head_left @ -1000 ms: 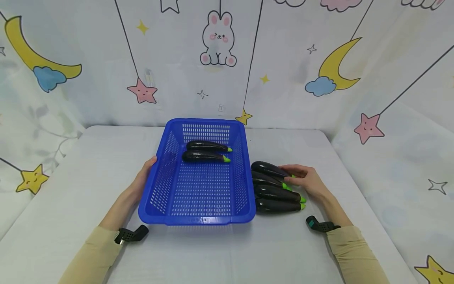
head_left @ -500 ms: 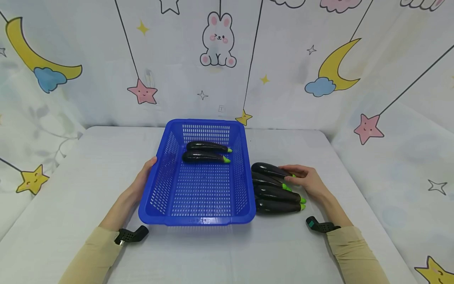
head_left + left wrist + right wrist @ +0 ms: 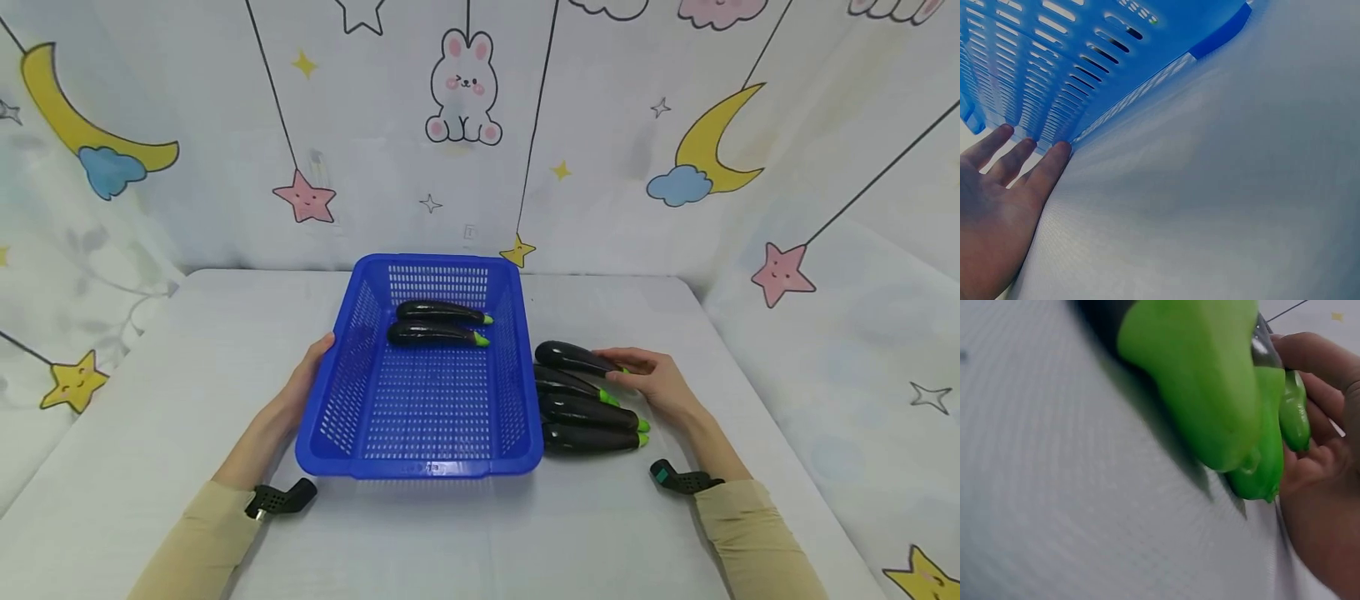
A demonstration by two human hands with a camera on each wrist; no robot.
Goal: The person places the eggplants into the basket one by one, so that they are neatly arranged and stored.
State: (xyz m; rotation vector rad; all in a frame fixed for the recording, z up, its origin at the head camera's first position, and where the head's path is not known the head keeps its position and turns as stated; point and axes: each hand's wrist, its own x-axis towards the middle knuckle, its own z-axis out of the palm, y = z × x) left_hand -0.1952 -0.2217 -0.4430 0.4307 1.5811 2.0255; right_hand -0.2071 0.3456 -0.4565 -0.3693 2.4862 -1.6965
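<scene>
A blue plastic basket stands on the table with two dark eggplants lying in its far half, a farther eggplant and a nearer eggplant. My left hand touches the basket's left side; the left wrist view shows extended fingers against the slotted wall. Right of the basket, several more eggplants lie in a row, green stem ends pointing right. My right hand pinches the farthest eggplant of that row near its stem end, between thumb and fingers. Its green stem shows beside the palm.
Close below the held eggplant lie a second eggplant, a third eggplant and a nearest eggplant, beside the basket's right wall. A white cloth covers the table. Behind it hangs a patterned curtain.
My right hand and the eggplant in it have shifted very slightly toward the far side. The left hand and the basket stay in place.
</scene>
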